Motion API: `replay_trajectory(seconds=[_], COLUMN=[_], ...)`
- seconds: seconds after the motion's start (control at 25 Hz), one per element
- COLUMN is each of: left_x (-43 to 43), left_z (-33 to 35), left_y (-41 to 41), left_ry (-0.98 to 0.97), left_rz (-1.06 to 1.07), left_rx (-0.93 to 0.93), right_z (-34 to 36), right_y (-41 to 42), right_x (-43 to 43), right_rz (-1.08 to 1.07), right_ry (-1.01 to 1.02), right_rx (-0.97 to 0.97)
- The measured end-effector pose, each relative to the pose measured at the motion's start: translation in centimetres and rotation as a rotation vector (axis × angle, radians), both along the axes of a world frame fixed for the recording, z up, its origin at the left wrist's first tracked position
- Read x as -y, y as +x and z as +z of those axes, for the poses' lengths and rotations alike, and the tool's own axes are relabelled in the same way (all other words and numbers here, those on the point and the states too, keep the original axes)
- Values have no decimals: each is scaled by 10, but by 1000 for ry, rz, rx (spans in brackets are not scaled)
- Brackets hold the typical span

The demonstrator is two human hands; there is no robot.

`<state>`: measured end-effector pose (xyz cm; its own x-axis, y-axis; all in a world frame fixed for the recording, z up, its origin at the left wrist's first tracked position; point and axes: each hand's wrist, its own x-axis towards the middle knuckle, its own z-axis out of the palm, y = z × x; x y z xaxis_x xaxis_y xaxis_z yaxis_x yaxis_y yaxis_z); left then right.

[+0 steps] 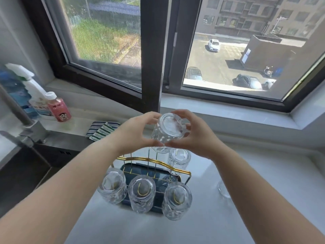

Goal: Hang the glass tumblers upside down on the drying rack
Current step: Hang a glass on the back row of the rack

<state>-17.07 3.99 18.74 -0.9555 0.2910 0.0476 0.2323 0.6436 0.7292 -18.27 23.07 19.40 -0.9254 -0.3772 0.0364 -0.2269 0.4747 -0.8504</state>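
A clear ribbed glass tumbler is held upside down, base toward me, above the rear of the drying rack. My left hand grips its left side and my right hand its right side. The rack has gold wire prongs, a gold handle and a dark tray. Three tumblers hang upside down on the front prongs: left, middle, right. Another inverted tumbler sits on the rear right prong. A further glass stands on the counter, partly hidden behind my right forearm.
The rack stands on a white counter below a window. A dark sink with a metal faucet lies at left. Spray bottle, pink bottle and striped cloth sit behind the sink.
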Motion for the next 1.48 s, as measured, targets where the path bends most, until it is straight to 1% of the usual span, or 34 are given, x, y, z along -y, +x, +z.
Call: replay_trajectory(seconds=[0.16,0.32,0.4,0.48,0.64,0.92,1.08,1.28,1.36,1.4,1.48], left_x=[7,15,14,12,11,9,8,7,6,3,-12], left_z=[-27,-44,-51,-58,-73,-84,-84,-78,-66,-58,-42], left_y=[-17,-31,-35,-38,-44,-47,-48,-44,-38,-35,-25], left_ry=[-59,-297,-415,-491,-511,-551,-547,-562,-556,-511,-309], left_rz=[8,92,86,50,-2,-12,-4,7,34,59,97], left_rx=[22,-28,-29,10,97,147,170,173,188,166,81], right_z=[-28,-50,-59,-69,-82,-90,-94,-95,-87,-81,-72], right_y=[-20,-34,-38,-40,-43,-48,-50,-51,-46,-41,-28], right_x=[11,25,31,34,32,33,34,32,20,8,-24], right_rz=[6,38,68,101,164,242,257,263,213,161,42], right_ry=[114,195,255,309,415,564,602,580,454,355,174], right_rx=[-27,-17,-9,8,44,-40,-66,-61,-2,30,69])
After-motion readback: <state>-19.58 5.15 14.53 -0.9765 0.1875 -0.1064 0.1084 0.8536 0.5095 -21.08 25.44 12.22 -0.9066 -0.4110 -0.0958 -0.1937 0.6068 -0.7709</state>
